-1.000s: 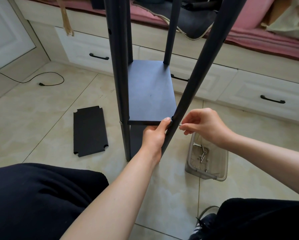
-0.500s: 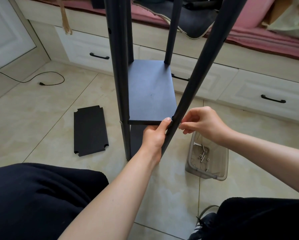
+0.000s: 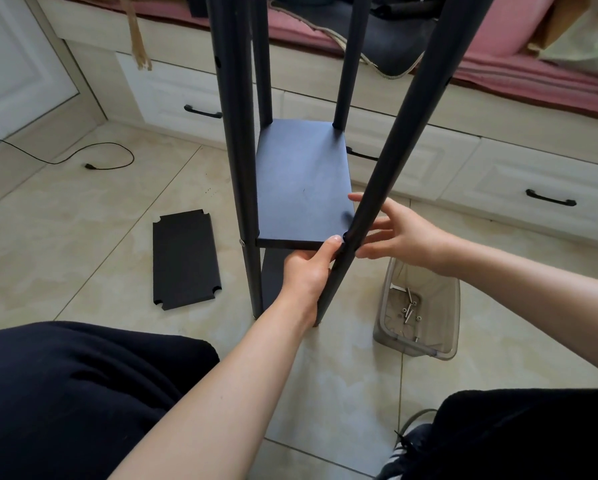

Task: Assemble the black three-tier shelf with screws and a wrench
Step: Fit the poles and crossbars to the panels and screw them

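The tall black metal shelf frame (image 3: 242, 133) stands upright on the tiled floor, its near right black tubular leg (image 3: 387, 161) slanting up and away, long axis steep, just right of the flat black rectangular shelf board (image 3: 301, 188) at its notched corner. The left hand (image 3: 308, 271) grips that corner from below, thumb against the leg, while the right hand (image 3: 405, 233), nearer the clear plastic screw tray (image 3: 418, 341), spreads loose fingers around the leg, holding nothing. No writing is readable.

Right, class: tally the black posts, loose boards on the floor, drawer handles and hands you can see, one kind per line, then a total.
Posts: 4
Loose boards: 1
Drawer handles: 3
Hands, left hand and right hand: 2
Total: 10
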Motion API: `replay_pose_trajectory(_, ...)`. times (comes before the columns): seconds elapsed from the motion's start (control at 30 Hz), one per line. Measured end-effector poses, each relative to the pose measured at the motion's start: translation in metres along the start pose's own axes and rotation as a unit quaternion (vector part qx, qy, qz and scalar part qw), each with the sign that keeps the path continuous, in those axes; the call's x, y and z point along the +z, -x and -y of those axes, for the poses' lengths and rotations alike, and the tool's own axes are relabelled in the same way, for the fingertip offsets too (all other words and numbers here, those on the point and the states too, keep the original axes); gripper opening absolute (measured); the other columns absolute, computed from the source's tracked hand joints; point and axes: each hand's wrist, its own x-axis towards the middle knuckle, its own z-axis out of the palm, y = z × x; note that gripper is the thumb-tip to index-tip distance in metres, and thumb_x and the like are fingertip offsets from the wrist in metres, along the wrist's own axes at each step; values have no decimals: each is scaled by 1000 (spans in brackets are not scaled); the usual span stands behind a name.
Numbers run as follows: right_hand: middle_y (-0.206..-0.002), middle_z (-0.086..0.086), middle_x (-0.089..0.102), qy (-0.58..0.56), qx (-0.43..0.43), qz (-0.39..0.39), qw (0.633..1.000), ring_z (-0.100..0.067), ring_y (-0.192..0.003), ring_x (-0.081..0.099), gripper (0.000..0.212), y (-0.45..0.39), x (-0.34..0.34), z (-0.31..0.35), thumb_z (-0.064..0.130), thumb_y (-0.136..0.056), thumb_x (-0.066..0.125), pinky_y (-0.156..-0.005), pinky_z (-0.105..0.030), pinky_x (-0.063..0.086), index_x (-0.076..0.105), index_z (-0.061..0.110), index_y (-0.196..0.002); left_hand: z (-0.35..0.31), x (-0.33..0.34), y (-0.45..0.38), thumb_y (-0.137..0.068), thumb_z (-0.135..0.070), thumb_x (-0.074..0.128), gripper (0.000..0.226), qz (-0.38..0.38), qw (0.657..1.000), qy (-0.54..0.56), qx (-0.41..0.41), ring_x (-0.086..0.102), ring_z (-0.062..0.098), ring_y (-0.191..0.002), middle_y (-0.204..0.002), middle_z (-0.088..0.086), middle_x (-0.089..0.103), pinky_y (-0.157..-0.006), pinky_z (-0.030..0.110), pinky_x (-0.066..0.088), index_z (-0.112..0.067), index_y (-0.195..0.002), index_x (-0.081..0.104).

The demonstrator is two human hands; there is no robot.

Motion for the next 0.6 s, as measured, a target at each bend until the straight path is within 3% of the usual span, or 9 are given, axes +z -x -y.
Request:
replay_pose_trajectory(0.07, -100, 1, 75, -16, 3, 51, 999, -13, -94, 72, 69, -5, -2, 1, -5, -82, 73, -83, -32, 60, 52, 40, -130, -2, -4, 3, -90, -40, 73, 22, -36, 997, -64, 14, 74, 21, -90, -84, -1, 78, -77, 28, 57, -20, -81, 75)
replay_pose_trajectory(0.13, -98, 0, 76, 4, -1, 61, 998, -15, -97, 72, 63, -10, -3, 3, -6, -80, 75, -85, -31, 59, 57, 38, -122, -5, -9, 9, -88, -52, 69, 35, -71, 975, -200, 66, 72, 12, -84, -73, -9, 76, -74, 27, 53, -21, -74, 76)
replay_pose_trajectory(0.2, -97, -1, 76, 24, 3, 58, 998, -14, -96, 73, 63, -12, -5, 6, -4, -77, 79, -86, -31, 59, 57, 38, -118, -7, -13, 19, -91, -56, 61, 48, -109, 910, -371, 148, 68, 8, -71, -59, -10, 70, -68, 27, 49, -21, -61, 73)
replay_pose_trajectory(0.3, -96, 5, 76, 23, 12, 68, 997, -10, -92, 73, 67, -12, -8, 10, -1, -77, 80, -81, -29, 60, 51, 42, -119, -11, -11, 35, -93, -38, 65, 46, -160, 777, -518, 321, 59, 26, -57, -49, -2, 58, -55, 32, 43, -14, -55, 58)
replay_pose_trajectory(0.4, -100, 2, 76, 4, 38, 93, 995, -12, -95, 72, 73, -10, -10, 12, 1, -83, 75, -77, -26, 59, 39, 39, -134, -14, -12, 37, -83, -21, 76, 30, -176, 695, -521, 463, 52, 28, -60, -56, 0, 55, -57, 35, 41, -13, -62, 56)
replay_pose_trajectory(0.5, -109, -8, 74, -3, 62, 99, 993, -19, -97, 73, 77, -9, -14, 16, -1, -87, 71, -84, -33, 60, 31, 33, -143, -16, -10, 32, -77, -25, 81, 25, -172, 664, -545, 482, 52, 29, -77, -74, 1, 57, -67, 39, 41, -12, -78, 59)
replay_pose_trajectory(0.6, -113, -14, 71, -6, 85, 82, 993, -23, -95, 74, 69, -12, -15, 20, -4, -93, 60, -87, -39, 59, 29, 29, -145, -16, -5, 26, -69, -37, 87, 46, -168, 655, -573, 462, 57, 32, -96, -96, 5, 62, -81, 43, 47, -12, -100, 64)
